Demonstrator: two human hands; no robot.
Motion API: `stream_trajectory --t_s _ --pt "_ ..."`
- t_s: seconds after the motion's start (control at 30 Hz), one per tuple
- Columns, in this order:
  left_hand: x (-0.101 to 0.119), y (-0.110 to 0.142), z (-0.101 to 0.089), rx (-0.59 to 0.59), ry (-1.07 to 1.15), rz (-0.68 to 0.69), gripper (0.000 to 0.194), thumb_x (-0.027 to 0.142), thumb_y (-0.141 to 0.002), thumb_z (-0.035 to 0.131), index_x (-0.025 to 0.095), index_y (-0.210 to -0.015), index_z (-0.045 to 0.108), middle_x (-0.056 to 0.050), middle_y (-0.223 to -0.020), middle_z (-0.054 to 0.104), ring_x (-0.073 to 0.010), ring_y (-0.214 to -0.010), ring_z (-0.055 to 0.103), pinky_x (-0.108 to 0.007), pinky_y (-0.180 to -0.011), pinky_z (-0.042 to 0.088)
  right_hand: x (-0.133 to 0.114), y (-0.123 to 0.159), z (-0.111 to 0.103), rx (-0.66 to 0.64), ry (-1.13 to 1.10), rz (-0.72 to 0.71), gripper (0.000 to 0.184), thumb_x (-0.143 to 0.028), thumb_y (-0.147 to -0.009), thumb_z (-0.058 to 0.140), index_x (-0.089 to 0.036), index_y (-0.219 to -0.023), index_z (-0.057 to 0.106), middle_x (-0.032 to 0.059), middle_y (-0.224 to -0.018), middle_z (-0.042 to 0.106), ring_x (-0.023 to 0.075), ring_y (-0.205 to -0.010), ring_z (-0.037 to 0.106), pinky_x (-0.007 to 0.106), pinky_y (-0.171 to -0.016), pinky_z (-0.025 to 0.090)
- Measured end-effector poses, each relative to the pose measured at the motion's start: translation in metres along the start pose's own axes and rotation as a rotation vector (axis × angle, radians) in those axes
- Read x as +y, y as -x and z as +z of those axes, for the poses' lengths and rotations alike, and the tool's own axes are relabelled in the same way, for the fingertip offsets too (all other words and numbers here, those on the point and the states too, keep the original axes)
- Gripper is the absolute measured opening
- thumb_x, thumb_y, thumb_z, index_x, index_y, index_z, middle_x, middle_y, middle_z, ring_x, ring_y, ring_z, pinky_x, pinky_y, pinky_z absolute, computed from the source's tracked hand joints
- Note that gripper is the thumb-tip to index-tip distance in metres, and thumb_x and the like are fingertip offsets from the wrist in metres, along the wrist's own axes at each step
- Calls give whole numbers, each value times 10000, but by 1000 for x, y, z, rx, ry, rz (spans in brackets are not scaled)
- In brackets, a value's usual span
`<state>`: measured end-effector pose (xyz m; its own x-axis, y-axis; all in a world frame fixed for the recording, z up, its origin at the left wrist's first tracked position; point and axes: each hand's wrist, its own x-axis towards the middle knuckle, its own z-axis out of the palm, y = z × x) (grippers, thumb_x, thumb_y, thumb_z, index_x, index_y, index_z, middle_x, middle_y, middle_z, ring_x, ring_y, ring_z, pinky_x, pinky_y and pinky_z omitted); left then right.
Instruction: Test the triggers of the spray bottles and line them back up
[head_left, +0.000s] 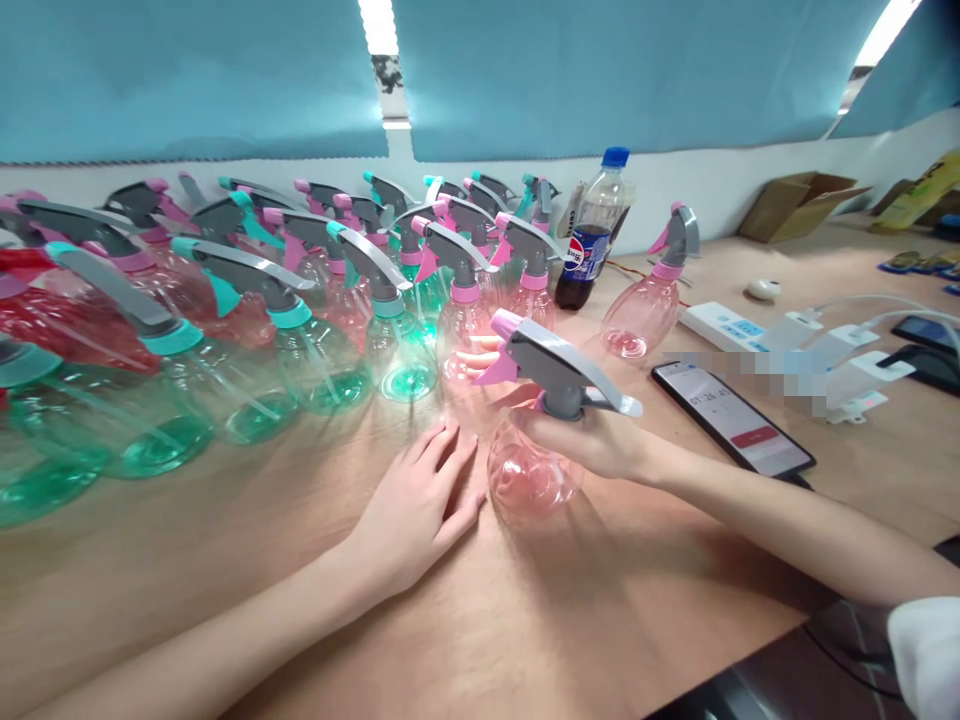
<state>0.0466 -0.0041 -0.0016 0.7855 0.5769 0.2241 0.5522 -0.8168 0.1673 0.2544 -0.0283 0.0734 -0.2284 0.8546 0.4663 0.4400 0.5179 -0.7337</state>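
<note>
Pink spray bottle (pixel 534 482): upright over the table (pixel 450 650), near the left hand (pixel 405 505).
Right hand (pixel 592 440): wrapped round its neck.
Left hand: spread flat, holding nothing.
Bottle cluster (pixel 401 355): just beyond; a wide swing could topple neighbours.
Phone (pixel 724 405): right, past the forearm.

spray bottles (pixel 529 480): over fifteen | cola bottle (pixel 592 240): one | lit phone (pixel 731 415): one | open box (pixel 793 208): one

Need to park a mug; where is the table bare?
Bare table shows between the left forearm and right forearm, nearer than the held bottle, and between the left forearm and green bottles. Crowded: the back left, with bottles, and around the phone and power strip.
</note>
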Motion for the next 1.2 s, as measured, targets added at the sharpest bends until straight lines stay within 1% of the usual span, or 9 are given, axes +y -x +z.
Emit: stream_trajectory --t_s 0.17,0.27,0.37,0.47,0.57,0.67,0.77,1.0,1.2 --pt "0 0 1 -12 -13 -5 467 389 -981 411 84 -1319 517 -212 -1381 494 -348 -1310 415 -522 -1048 396 5 3 1 68 55 -30 175 -153 -743 459 -215 -586 415 -75 -521 310 76 -477 287 225 -433 315" --pt "0 0 0 -12 -18 -4 461 388 -980 410 87 -1312 520 -212 -1386 489 -349 -1306 418 -529 -1046 394 11 6 1 84 91 16 153 -199 -784 509 -215 -640 458 -74 -526 349 87 -494 343 228 -443 340" --pt "0 -2 -1 -20 -22 -3 454 365 -970 434 75 -1308 522 -216 -1383 491 -353 -1304 419 -530 -1047 389 14 9 1 101 103 55 179 -354 -826 590 -206 -741 536 -54 -572 448 103 -530 426 246 -483 397" --pt "0 -3 -1 -34 -24 -5 444 357 -968 445 62 -1286 540 -221 -1371 498 -354 -1297 426 -521 -1055 381 15 12 -1 106 186 71 281 -462 -794 658 -207 -713 572 -12 -658 566 136 -614 526 287 -581 476" --pt "-1 -3 0 -33 -34 0 445 373 -978 427 76 -1289 541 -210 -1373 499 -349 -1300 421 -517 -1055 381 15 24 -3 94 256 71 279 -470 -770 693 -212 -852 624 54 -953 678 201 -844 630 368 -788 525" --pt "-2 -3 2 -18 -53 3 477 388 -982 420 59 -1311 525 -223 -1380 489 -355 -1297 423 -517 -1047 389 15 45 -2 104 331 72 576 -554 -693 736 -201 -1115 568 108 -1131 646 279 -1051 616 458 -908 499" --pt "-3 -4 3 -12 -57 11 476 376 -974 433 54 -1312 524 -226 -1381 487 -355 -1296 425 -516 -1045 392 12 65 4 174 424 241 790 -639 -650 725 -173 -1234 468 149 -1183 602 311 -1072 602 477 -857 521" --pt "-2 -4 4 -9 -67 -16 454 370 -971 432 71 -1297 536 -210 -1366 506 -343 -1289 440 -510 -1044 396 10 72 5 176 517 241 688 -596 -726 680 -196 -1245 468 132 -1220 583 302 -1133 548 481 -897 504" --pt "-3 -1 0 -2 -76 -11 446 387 -980 411 115 -1315 525 -185 -1374 518 -333 -1293 450 -510 -1026 418 35 77 -33 172 515 256 641 -598 -745 675 -241 -1250 506 107 -1212 589 301 -1130 556 475 -908 493"
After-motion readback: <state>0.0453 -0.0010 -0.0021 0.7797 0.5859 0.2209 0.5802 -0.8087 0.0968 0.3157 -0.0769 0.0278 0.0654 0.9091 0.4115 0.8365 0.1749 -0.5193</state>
